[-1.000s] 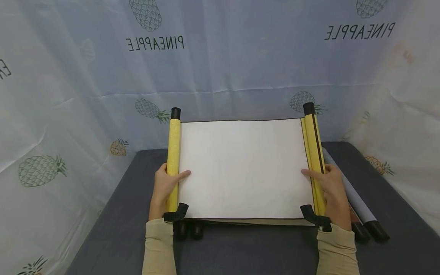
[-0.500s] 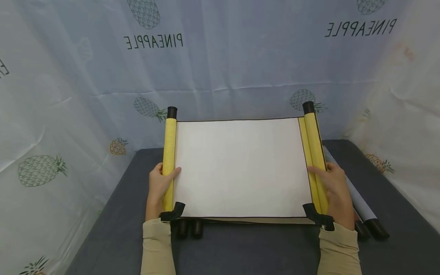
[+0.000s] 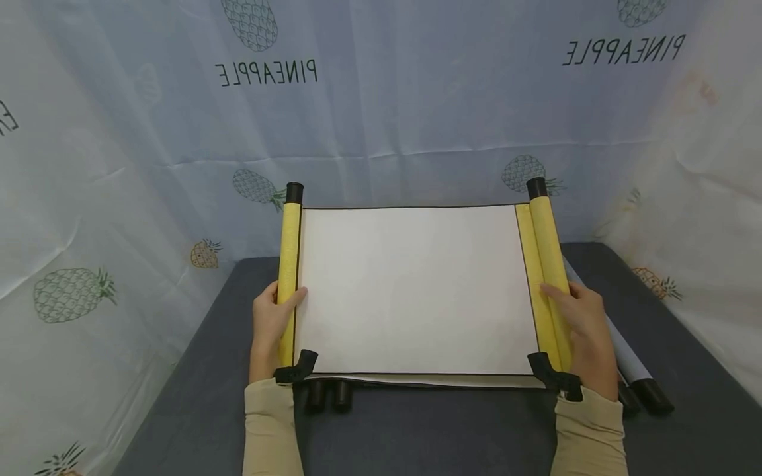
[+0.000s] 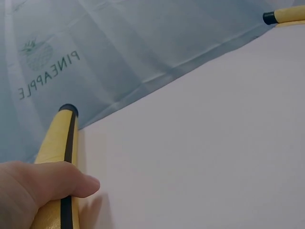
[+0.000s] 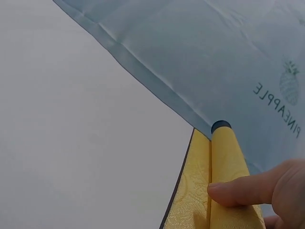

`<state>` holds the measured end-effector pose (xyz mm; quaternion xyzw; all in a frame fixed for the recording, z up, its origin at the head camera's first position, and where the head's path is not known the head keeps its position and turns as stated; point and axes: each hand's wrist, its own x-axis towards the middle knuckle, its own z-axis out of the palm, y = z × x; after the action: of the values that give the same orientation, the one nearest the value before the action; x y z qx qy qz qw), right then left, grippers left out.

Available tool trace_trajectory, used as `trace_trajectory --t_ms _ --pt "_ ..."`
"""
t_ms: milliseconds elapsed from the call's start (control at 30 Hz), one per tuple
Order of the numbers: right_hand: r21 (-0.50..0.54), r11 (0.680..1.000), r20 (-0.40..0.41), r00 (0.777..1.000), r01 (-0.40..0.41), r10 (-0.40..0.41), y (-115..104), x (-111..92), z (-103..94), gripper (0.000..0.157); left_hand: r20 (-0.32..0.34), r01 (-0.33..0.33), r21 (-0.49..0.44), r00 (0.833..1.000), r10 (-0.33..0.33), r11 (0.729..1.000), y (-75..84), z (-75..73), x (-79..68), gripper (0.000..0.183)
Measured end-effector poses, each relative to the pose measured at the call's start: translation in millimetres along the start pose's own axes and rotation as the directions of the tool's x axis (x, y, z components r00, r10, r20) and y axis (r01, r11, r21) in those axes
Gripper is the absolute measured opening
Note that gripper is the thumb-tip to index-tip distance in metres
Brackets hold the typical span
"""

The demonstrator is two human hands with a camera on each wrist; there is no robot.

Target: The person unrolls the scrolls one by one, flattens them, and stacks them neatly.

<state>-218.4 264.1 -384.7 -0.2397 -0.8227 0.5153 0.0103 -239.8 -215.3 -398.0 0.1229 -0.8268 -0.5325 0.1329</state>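
A scroll point(image 3: 411, 291) with a blank white sheet is stretched between two yellow rolled ends with black caps. My left hand point(image 3: 272, 324) grips the left roll point(image 4: 55, 138), thumb laid over its front and onto the white edge. Around the right roll point(image 5: 228, 157) my right hand point(image 3: 586, 324) is curled, its thumb pressing the yellow cloth. A flat yellow border strip point(image 3: 532, 264) shows between the white sheet and the right roll. Most fingers of both hands are hidden behind the rolls.
Two dark rod ends point(image 3: 329, 396) stick out beneath the scroll's lower edge. A grey-blue roll with a black cap point(image 3: 651, 395) lies on the dark table point(image 3: 428, 430) at the right, another dark end beside it. A pineapple-print curtain point(image 3: 381, 92) hangs behind.
My left hand and the left roll have shifted left. My right hand has moved slightly right, and the yellow strip beside the right roll shows wider.
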Motion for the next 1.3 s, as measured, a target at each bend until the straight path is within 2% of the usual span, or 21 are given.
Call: trace_trajectory --t_ms 400,667,967,1167,1300 --pt "0.012 1.000 -0.004 1.000 -0.010 0.010 1.0 1.3 -1.2 0.078 0.035 -0.008 0.039 0.999 0.007 0.999 -2.2 -2.4 2.3 0.053" --pt "0.024 1.000 -0.007 1.000 -0.008 0.008 0.1 -0.4 -0.9 0.079 0.030 -0.072 0.074 0.997 0.070 0.995 -4.4 -6.8 4.0 0.058" --pt "0.030 0.999 -0.022 1.000 -0.019 0.020 0.3 0.0 -1.6 0.079 0.031 -0.108 0.057 0.994 0.107 0.992 -6.3 -8.0 4.2 0.051" --pt "0.047 0.999 -0.035 0.999 -0.024 0.026 1.1 0.2 -1.6 0.079 0.057 -0.091 0.042 0.994 0.089 0.995 -7.4 -6.4 4.8 0.048" --pt "0.048 0.999 -0.029 0.999 -0.022 0.023 2.2 0.9 -2.4 0.080 0.039 -0.079 0.043 0.996 0.078 0.996 -7.7 -4.3 5.4 0.051"
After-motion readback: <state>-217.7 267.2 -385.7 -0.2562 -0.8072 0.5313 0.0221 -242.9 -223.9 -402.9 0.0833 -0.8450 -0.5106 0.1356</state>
